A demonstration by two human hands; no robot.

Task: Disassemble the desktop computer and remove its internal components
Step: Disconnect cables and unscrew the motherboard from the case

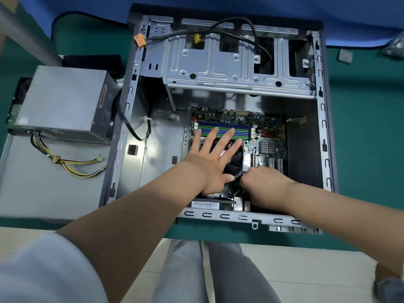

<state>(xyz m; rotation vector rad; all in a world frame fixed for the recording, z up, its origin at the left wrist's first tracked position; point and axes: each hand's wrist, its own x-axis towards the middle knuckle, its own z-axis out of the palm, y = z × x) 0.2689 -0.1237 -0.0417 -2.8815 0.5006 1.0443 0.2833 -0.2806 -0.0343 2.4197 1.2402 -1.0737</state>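
Pale short sleeve (43, 270), bare forearms, grey trousers (209, 274).

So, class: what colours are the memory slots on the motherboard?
The memory slots alternate blue and green, seen in the head view just beyond the left hand.

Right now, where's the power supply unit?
In the head view, the power supply unit sits outside the computer case, by its left wall, on the removed side panel, its yellow-black cables trailing across it.
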